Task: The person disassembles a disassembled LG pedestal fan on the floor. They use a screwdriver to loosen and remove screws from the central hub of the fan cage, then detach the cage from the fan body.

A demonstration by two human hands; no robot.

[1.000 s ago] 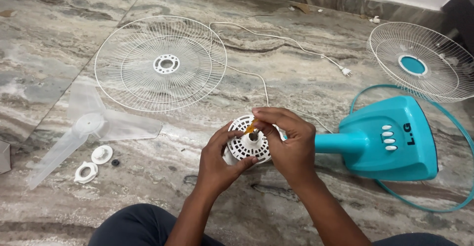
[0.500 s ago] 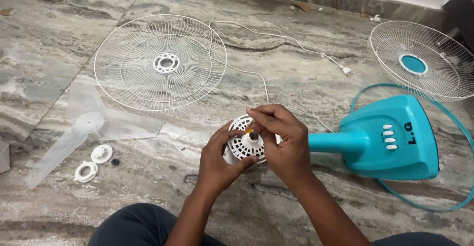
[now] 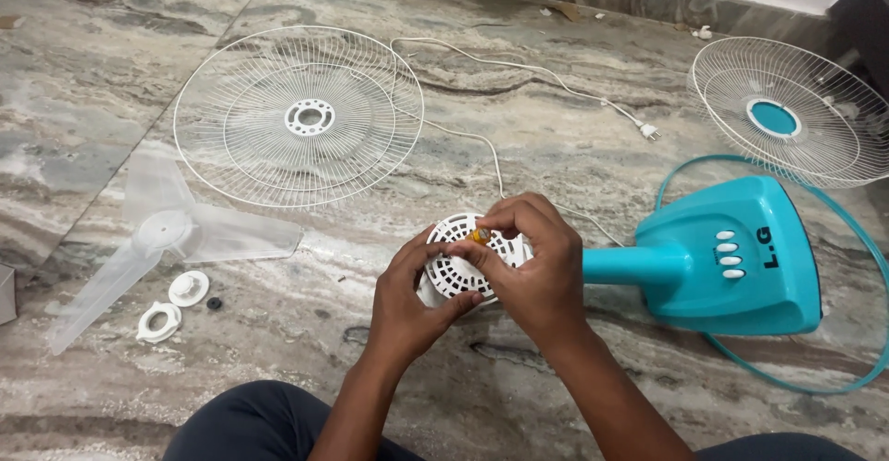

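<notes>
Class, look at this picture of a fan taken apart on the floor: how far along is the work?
Done: both grilles, the blade and two white nuts lie loose on the floor. In hand: the left hand steadies the white motor housing while the right hand pinches something small and yellow at its centre. Left: the housing is still joined to the teal stand.

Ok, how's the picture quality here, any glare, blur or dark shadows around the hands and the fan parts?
Head view: soft, even light, with only faint shadows under the left hand and right hand; the white motor cover they hold is sharp; the marble floor shows a mild sheen, no harsh glare; the clear fan blade fades into the floor; the grille wires look crisp.
</notes>
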